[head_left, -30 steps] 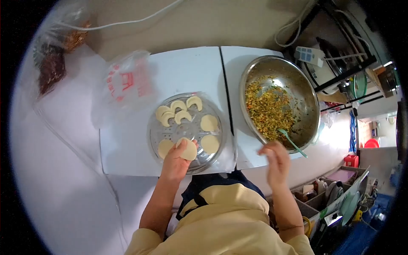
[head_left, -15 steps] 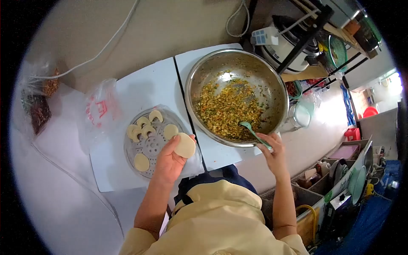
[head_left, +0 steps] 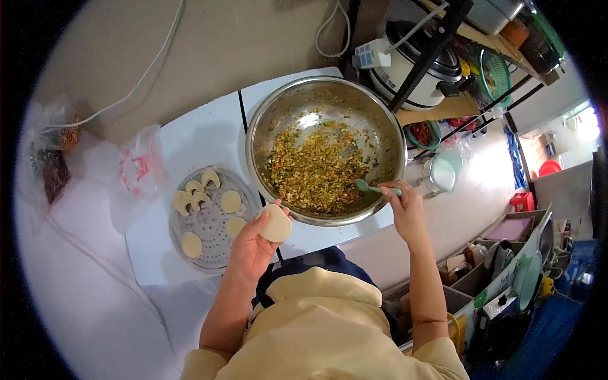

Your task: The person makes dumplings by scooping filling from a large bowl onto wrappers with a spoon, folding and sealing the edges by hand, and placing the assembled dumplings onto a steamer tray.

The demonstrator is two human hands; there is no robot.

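Note:
My left hand (head_left: 252,244) grips a round dough wrapper (head_left: 276,223) between thumb and fingers, just in front of the bowl. In my right hand (head_left: 407,212) is the handle of a green spoon (head_left: 373,187), its head over the near right part of the filling. That chopped yellow and green filling (head_left: 313,168) lies in a large steel bowl (head_left: 394,136). Left of the bowl, a perforated round tray (head_left: 209,244) bears several crescent-shaped dumplings (head_left: 182,202) and flat round wrappers (head_left: 192,244).
A clear plastic bag with red print (head_left: 136,168) lies at the table's left edge. Behind the bowl stand a white rice cooker (head_left: 405,79) and a power strip (head_left: 372,54) by a black-framed shelf (head_left: 430,57). A glass jar (head_left: 440,174) is to the right, with crates (head_left: 472,275) below.
The view has shifted, so bowl and tray appear further left. My right hand has turned the spoon flatter, with its handle now level. The left hand still holds the wrapper.

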